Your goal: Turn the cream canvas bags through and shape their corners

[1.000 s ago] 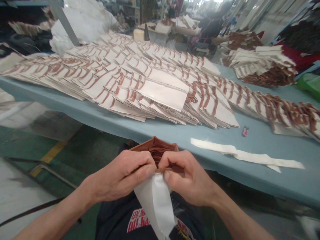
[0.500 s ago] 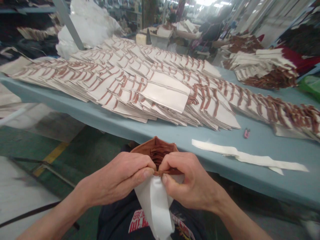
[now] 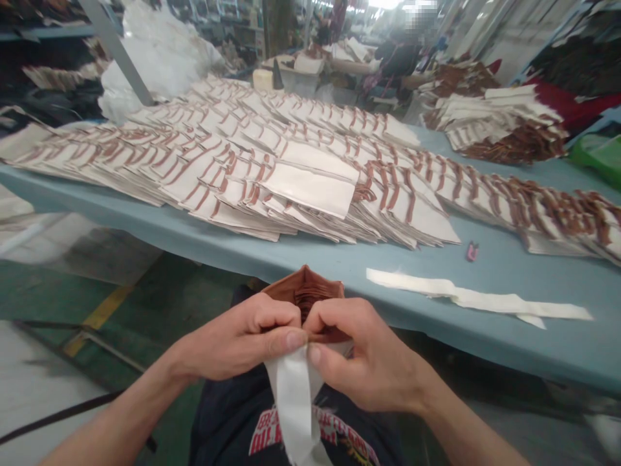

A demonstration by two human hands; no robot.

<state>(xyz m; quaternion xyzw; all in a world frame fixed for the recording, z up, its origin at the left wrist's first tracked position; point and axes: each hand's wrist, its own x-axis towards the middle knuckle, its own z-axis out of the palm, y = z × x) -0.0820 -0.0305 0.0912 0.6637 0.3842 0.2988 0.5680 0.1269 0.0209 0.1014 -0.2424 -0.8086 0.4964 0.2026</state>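
Observation:
Low in front of my body, both hands pinch the near edge of a brown-and-white sewn bag piece (image 3: 281,285). Brown pleated layers show inside its mouth, which faces up. My left hand (image 3: 247,333) has its thumb flat on top of the edge. Close beside it, my right hand (image 3: 354,349) grips the same edge between thumb and curled forefinger. A white strip (image 3: 294,401) hangs down from under the fingertips over my dark apron. The fingers hide the exact spot where strip and edge meet.
Overlapping rows of white pieces with brown edging (image 3: 194,168) cover much of the blue table (image 3: 339,265). Off-white strips (image 3: 475,298) and a small pink tool (image 3: 472,251) lie at right. Another stack (image 3: 499,123) stands further back. A person (image 3: 398,58) is in the background.
My left thumb has slid right onto the edge, close against the right thumb. The white strip has swung slightly left and hangs narrower. The view has shifted a little.

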